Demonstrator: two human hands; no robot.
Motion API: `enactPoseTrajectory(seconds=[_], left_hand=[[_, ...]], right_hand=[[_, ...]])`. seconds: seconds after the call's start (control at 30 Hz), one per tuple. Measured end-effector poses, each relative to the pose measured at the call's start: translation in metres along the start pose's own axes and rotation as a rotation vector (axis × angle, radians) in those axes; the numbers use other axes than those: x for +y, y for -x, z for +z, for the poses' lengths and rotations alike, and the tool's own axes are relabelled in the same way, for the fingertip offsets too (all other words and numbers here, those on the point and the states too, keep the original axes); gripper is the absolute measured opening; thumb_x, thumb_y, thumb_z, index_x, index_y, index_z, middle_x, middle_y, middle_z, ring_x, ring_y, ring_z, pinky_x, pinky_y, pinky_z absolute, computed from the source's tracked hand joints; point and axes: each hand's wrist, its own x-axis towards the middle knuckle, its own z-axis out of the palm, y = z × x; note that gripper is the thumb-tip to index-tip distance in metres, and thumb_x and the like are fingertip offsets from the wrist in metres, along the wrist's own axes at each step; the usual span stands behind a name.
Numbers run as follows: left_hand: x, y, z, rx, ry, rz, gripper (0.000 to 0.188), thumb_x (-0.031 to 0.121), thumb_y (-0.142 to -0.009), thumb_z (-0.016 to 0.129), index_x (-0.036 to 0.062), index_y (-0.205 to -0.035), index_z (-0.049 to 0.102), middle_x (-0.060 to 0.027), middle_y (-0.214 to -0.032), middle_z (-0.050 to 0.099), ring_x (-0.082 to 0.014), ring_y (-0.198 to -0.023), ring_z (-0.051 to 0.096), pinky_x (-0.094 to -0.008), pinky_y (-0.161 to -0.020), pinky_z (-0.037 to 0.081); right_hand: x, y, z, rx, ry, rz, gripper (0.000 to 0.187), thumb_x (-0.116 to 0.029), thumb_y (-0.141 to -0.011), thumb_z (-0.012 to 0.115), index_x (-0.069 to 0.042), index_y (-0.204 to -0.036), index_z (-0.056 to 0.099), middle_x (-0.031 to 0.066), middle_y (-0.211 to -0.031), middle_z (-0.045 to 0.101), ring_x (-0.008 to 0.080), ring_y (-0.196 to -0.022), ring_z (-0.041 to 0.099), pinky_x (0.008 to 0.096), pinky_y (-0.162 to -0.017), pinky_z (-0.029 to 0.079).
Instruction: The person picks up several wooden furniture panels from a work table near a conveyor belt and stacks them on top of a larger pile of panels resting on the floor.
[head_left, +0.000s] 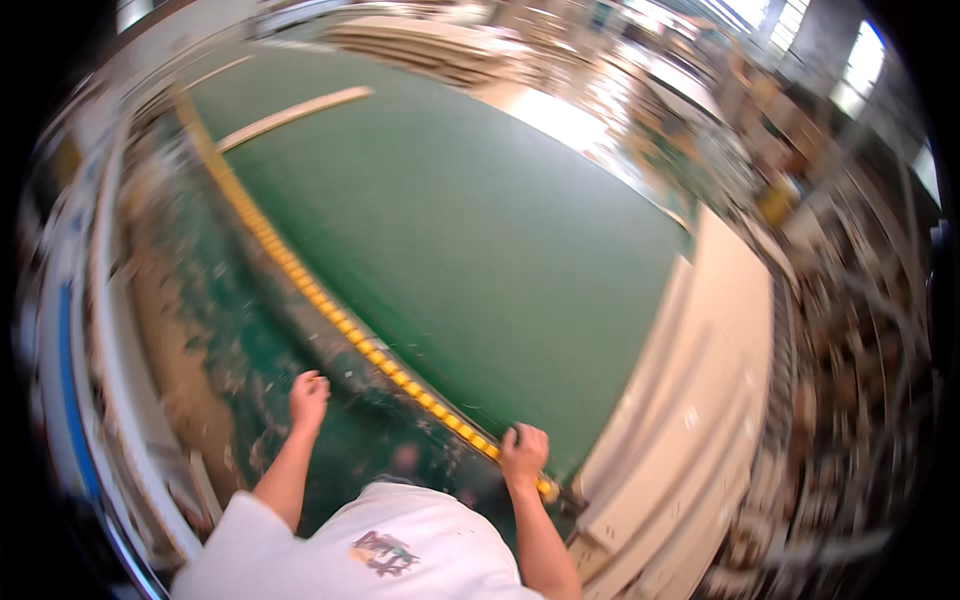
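My left hand [309, 400] hangs over the dark green floor, left of the table's edge and touching nothing around it. Its fingers are curled closed, and whatever may be inside them is hidden. Just above the near right corner of the big green table [450, 220] is my right hand [525, 455], closed around something small and dark that is too blurred to name. The yellow segmented strip [345, 325] along the table's edge passes right by this hand.
Long pale boards [690, 400] are stacked beside the table on the right. A narrow wooden strip [295, 117] lies on its far left part. More stacked boards [420, 45] stand behind it. A long rail [105, 240] runs along the left, and blurred racks [850, 400] fill the far right.
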Motion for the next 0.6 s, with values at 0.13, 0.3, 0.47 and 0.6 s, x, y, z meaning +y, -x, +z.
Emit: enactPoseTrajectory(seconds=[0.13,0.3,0.47,0.6], left_hand=[[-0.014,-0.007,-0.025,0.046,0.045,0.027,0.037,0.008,-0.103,0.062,0.0001,-0.139,0.056,-0.0133,-0.125,0.071,-0.0168,-0.099,0.070,-0.0297,-0.087,0.059],[-0.129,-0.009,-0.063,-0.030,-0.357,0.061,0.025,0.022,-0.102,0.066,0.0026,-0.117,0.063,-0.0097,-0.089,0.068,-0.0158,-0.064,0.059,-0.0302,-0.057,0.049],[-0.159,0.075,-0.082,0.051,-0.233,-0.784,0.028,0.027,-0.097,0.068,0.0021,-0.085,0.062,-0.0111,-0.062,0.059,-0.0240,-0.043,0.055,-0.0405,-0.038,0.040],[-0.161,0.097,-0.084,-0.089,-0.435,-0.719,0.032,0.029,-0.092,0.069,-0.0002,-0.078,0.065,-0.0112,-0.058,0.059,-0.0262,-0.045,0.058,-0.0404,-0.042,0.044]], right_hand=[[0.001,0.000,0.001,-0.019,-0.041,0.027,0.010,-0.015,-0.090,0.068,-0.006,-0.092,0.073,0.0127,-0.089,0.071,0.0336,-0.089,0.065,0.0455,-0.081,0.054],[0.003,0.004,-0.004,-0.049,-0.083,0.150,0.012,-0.019,-0.092,0.066,-0.009,-0.094,0.073,0.0113,-0.086,0.072,0.0329,-0.084,0.067,0.0462,-0.074,0.055],[-0.003,0.002,-0.003,-0.115,-0.045,0.232,0.016,-0.025,-0.094,0.064,-0.012,-0.095,0.074,0.0133,-0.086,0.073,0.0351,-0.083,0.070,0.0485,-0.073,0.056],[0.007,0.012,0.006,-0.109,-0.058,0.262,0.018,-0.026,-0.094,0.064,-0.011,-0.097,0.075,0.0157,-0.085,0.073,0.0373,-0.081,0.071,0.0497,-0.072,0.055]])
